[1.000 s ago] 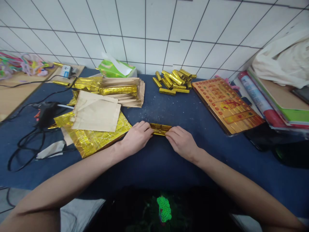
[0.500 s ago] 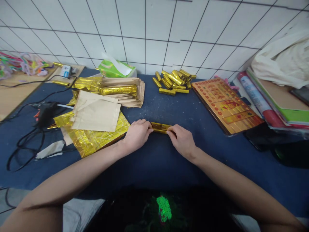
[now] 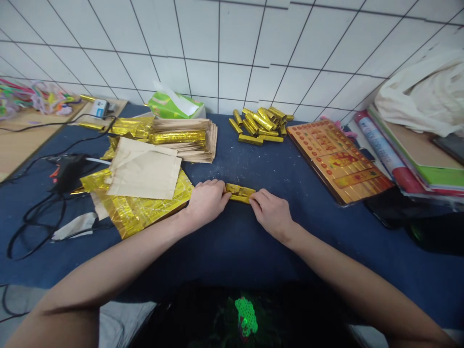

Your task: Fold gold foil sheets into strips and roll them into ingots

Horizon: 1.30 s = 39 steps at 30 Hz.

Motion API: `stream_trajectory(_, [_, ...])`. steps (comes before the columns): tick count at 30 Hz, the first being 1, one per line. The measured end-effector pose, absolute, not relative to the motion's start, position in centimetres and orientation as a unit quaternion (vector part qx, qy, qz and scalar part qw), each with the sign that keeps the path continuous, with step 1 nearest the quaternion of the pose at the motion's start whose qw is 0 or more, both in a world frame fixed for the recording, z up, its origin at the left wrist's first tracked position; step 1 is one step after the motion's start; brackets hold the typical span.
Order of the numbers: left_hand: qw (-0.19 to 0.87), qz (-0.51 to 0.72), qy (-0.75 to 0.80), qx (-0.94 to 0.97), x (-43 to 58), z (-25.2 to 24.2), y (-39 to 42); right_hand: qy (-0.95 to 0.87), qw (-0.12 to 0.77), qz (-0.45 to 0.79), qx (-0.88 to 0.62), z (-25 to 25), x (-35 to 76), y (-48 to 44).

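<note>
Between my two hands lies a strip of folded gold foil paper (image 3: pixel 239 192), level and close to the dark blue tabletop. My left hand (image 3: pixel 207 199) pinches its left end, and my right hand (image 3: pixel 271 210) pinches the right end between thumb and fingers. The fingertips partly cover both ends. Just left of my left hand are gold foil sheets (image 3: pixel 145 212) with a plain tan paper sheet (image 3: pixel 145 166) on top. Behind them sits a stack of tan paper (image 3: pixel 210 140) with a gold band across it. A pile of small gold foil rolls (image 3: pixel 263 121) rests by the wall.
A green tissue pack (image 3: pixel 174 105) stands against the tiled wall (image 3: pixel 199 29). At left, a black glue gun (image 3: pixel 68 171) lies among looping cables (image 3: pixel 32 212). An orange printed packet (image 3: pixel 340 162), a red-and-blue tube (image 3: pixel 384 150) and a white bag (image 3: pixel 420 96) occupy the right side.
The gold foil paper's upper face looks brighter and its fold has shifted slightly. Both hands keep their pinch at the ends, with the right hand marginally closer to the left.
</note>
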<state>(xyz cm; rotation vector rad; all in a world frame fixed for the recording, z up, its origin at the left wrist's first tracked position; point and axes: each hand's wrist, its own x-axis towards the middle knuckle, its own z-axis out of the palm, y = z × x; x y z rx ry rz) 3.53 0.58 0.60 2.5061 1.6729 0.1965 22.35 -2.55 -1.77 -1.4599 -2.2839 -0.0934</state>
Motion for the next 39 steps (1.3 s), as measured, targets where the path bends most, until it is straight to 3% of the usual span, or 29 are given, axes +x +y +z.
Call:
stream_trajectory(6, [0.064, 0.06, 0.553, 0.828, 3.4, 0.5, 0.7, -0.853, 0.18, -0.111, -0.478, -1.6, 22.3, -3.0])
stream_trajectory(13, [-0.066, 0.061, 0.46, 0.883, 3.2, 0.2, -0.6, -0.863, 0.163, -0.133, -0.459, -1.1, 22.0, -3.5])
stream_trajectory(17, [-0.064, 0.06, 0.438, 0.895, 3.1, 0.2, -1.9, -0.873, 0.165, -0.122, -0.442, -0.7, 21.5, -4.4])
stream_trajectory(31, [0.032, 0.09, 0.466, 0.88, 3.3, 0.6, -2.5, -0.937, 0.1, 0.0, -0.335, 0.5, 20.2, -6.2])
stream_trajectory(36, [0.093, 0.09, 0.451, 0.883, 3.4, 0.8, -2.3, -0.84, 0.188, 0.096, -0.5, 2.0, 21.3, -2.1])
stream_trajectory(39, [0.093, 0.09, 0.444, 0.887, 3.4, 0.7, -2.4, -0.807, 0.116, 0.169, -0.554, 1.9, 21.5, 0.7])
